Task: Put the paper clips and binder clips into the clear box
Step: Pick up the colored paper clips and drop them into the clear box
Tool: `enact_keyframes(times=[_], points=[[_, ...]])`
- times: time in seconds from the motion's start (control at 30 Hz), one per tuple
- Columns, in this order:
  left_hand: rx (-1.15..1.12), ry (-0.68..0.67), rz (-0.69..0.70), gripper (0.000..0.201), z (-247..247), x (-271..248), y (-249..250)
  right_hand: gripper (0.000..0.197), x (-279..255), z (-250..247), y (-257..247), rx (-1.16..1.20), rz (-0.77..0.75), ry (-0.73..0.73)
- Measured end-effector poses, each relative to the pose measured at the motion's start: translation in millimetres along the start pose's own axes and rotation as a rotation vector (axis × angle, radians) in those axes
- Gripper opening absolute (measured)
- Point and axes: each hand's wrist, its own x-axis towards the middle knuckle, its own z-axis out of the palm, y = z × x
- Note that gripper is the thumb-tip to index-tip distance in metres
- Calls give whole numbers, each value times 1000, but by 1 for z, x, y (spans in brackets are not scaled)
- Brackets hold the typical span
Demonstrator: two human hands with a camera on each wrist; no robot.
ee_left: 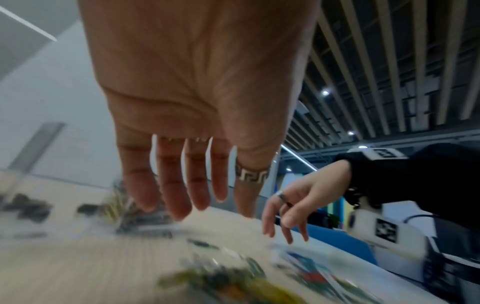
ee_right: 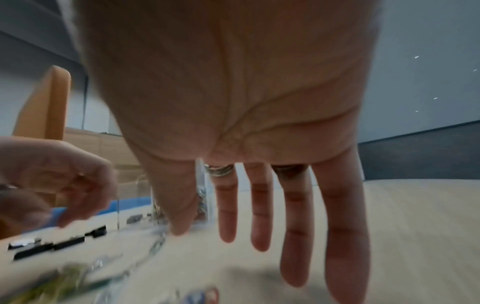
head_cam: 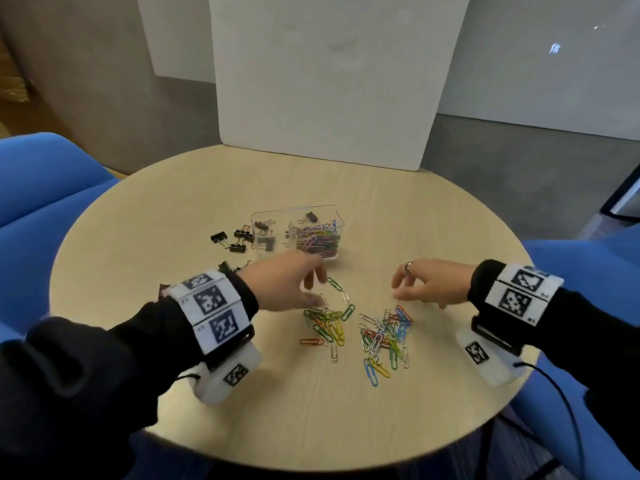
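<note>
The clear box (head_cam: 257, 216) stands mid-table, with coloured paper clips (head_cam: 317, 237) in its right part and some binder clips (head_cam: 263, 226) in its left. More black binder clips (head_cam: 235, 239) lie on the table to its left. Two loose piles of paper clips lie nearer me, one on the left (head_cam: 327, 323) and one on the right (head_cam: 384, 336). My left hand (head_cam: 313, 289) hovers over the left pile's far edge, its fingers (ee_left: 171, 197) straight and empty. My right hand (head_cam: 401, 289) hangs above the right pile, its fingers (ee_right: 259, 216) relaxed and holding nothing.
The round wooden table (head_cam: 138, 341) has a white board (head_cam: 322, 81) standing upright at its far edge. Blue chairs (head_cam: 41, 188) flank it on the left and on the right (head_cam: 588, 261). A black cable (head_cam: 554, 386) trails from my right wrist.
</note>
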Motion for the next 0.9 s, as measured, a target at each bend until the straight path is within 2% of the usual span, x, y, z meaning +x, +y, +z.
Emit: enact_keyframes(times=[0.07,0.17,0.23,0.4,0.53,0.67,0.73,0.83,0.9], points=[[-7,-112,-8,43,15,-4,13,41,-2,12,8,37,38,6],[-7,-212,-6,46,36,-2,37,44,-8,23,6,183,3,-7],[29,-229,19,50,43,1,52,49,-14,28,-1,219,-52,-35],[125,-208,82,45,45,16,67,70,-16,36,-20,92,-153,-48],[121,-198,100,35,36,31,59,48,-2,30,-27,64,-164,32],[25,-153,54,30,22,32,45,30,2,17,-21,268,-146,116],[-5,-224,20,32,20,27,39,33,-3,12,-15,298,-129,67],[27,-369,-12,54,27,19,37,47,-12,17,-7,272,-93,-148],[69,-383,-2,59,35,17,41,51,-13,24,-6,173,-100,-214]])
